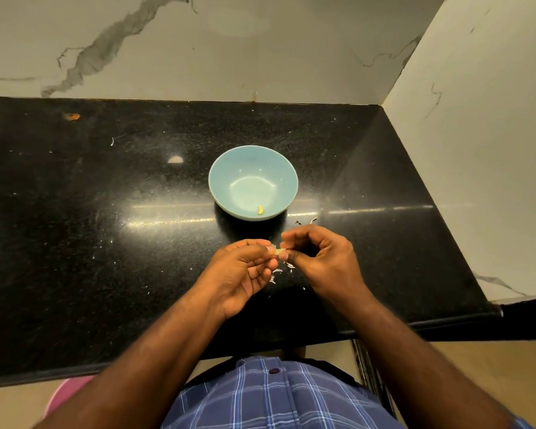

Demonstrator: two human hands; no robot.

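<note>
1. The left hand [242, 274] and the right hand [322, 261] meet over the black tabletop [106, 212], fingers curled.
2. Both pinch one small pale piece [279, 251] between their fingertips, just short of the light blue bowl [229, 181].
3. A yellowish bit [260, 209] lies inside the bowl.
4. Thin white scraps [277, 274] lie on the tabletop beneath the hands.

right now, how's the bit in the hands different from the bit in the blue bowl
The held piece is pinched between the left hand and right hand; the bowl piece lies loose in the blue bowl. The held piece is mostly hidden and looks paler; the bowl piece shows whole, yellow and curved. Both are small.
</note>
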